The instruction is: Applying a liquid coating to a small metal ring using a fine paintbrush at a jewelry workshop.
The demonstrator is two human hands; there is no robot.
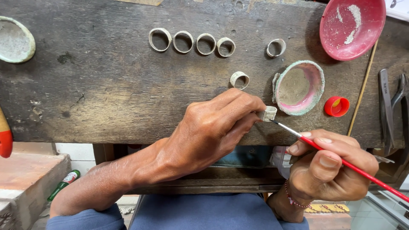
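In the head view, the left hand (213, 127) is pinching a small metal ring (269, 113) between its fingertips, just below the crusted pink dish (317, 81). The right hand (330, 164) is gripping a red-handled brush (341, 160), its tip touching the ring. Six more rings (191, 42) are lying above and left of that dish on the wooden workbench (106, 85).

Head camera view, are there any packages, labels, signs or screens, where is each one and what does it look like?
Bottle: lower left, lying on the floor beside the step, small and green, with a red and white label.
White sheet: top right corner, mostly cut off by the frame, with dark print.
No screens or signs are in view.
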